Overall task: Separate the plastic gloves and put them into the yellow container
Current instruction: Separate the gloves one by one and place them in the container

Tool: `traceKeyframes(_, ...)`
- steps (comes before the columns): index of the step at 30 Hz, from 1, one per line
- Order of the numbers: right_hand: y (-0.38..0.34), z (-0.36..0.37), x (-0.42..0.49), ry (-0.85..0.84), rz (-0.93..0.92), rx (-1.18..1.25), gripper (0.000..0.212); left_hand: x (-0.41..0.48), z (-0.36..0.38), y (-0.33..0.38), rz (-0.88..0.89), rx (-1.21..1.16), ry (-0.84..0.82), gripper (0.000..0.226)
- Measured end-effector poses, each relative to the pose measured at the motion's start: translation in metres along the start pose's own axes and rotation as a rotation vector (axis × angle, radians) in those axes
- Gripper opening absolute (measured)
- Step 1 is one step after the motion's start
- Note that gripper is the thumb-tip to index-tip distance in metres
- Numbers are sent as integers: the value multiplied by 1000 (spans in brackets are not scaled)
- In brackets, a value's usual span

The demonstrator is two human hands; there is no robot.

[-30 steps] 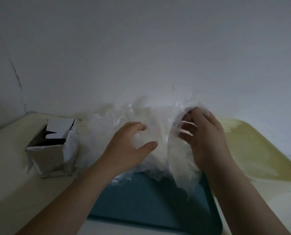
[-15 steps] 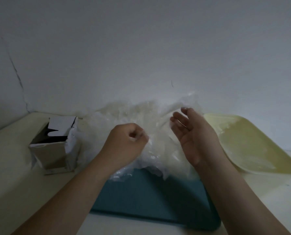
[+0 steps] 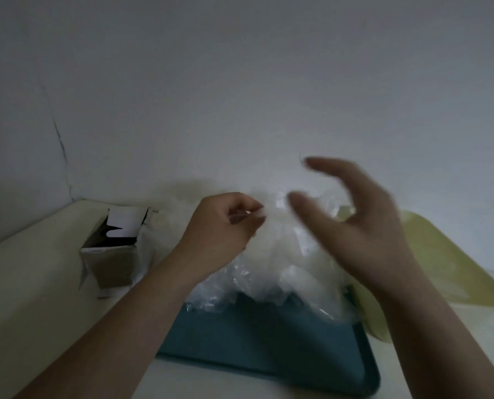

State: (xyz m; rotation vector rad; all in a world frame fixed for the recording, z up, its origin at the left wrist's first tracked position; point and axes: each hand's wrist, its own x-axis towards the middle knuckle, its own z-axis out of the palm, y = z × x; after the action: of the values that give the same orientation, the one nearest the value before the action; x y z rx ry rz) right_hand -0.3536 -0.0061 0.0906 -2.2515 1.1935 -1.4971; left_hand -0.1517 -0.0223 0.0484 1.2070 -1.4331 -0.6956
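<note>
Because the gloves cling together in one heap, I work with both of my hands above it. Below my fingers, nearest me, lies one teal tray (image 3: 268,347), which carries the heap of plastic gloves (image 3: 286,254); I cannot count the gloves in it. My left hand (image 3: 219,228) curls its fingertips (image 3: 248,204) to pinch a thin edge of film, probably to peel one glove free. My right hand (image 3: 363,226), blurred, is spread and holds nothing. Just right of its fingers waits one yellow container (image 3: 455,269). Left of my left fingers stands one opened cardboard box (image 3: 110,254).
</note>
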Motion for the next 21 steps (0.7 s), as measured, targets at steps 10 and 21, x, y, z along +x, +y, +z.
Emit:
traceKeyframes(10, 19, 19, -1, -384, 216, -109, 22, -6, -12, 28, -31, 104, -152, 34)
traceKeyframes(21, 39, 12, -21, -42, 762, 754, 18, -18, 11, -5, -364, -381, -206, 17)
